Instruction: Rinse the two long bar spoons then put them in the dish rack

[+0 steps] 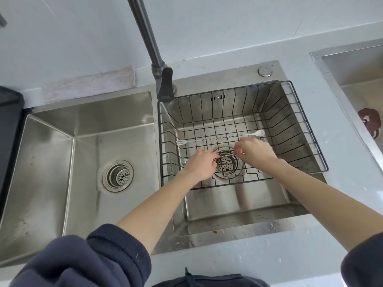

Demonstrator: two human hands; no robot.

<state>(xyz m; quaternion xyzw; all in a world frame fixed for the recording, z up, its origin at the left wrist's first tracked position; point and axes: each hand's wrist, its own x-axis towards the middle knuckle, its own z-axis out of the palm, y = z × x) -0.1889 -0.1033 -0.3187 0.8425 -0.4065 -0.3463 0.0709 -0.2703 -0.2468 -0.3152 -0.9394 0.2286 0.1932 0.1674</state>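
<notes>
the left hand (200, 163) and right hand (256, 151) pinch a second bar spoon (228, 156) between them, inside the dish rack (306, 125) above the drain; both its ends are hidden. the first bar spoon (219, 138) lies in the rack behind them.

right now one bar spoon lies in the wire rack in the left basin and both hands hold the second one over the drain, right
Not quite: the wire rack sits in the right basin, not the left. The head view shows one bar spoon lying across the rack's floor there, while the left hand and right hand pinch the second bar spoon between them above that basin's drain.
</notes>
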